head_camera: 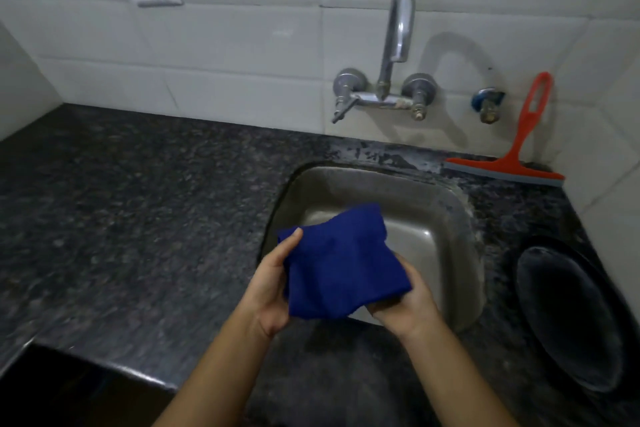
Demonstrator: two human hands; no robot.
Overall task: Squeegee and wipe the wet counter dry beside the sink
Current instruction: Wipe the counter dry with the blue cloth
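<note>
Head view: blue cloth (343, 263) held above steel sink (462, 215), left hand (270, 295) and right hand (408, 305) both curled round its near edges (right thumb hidden). Red squeegee (506, 168) propped far right, blade on counter (138, 218).

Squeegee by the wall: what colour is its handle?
The squeegee handle is orange-red, above a grey blade; the head view shows it.

cloth (341, 263) deep blue | squeegee (519, 149) red, grey blade | counter (138, 211) speckled dark grey
</note>
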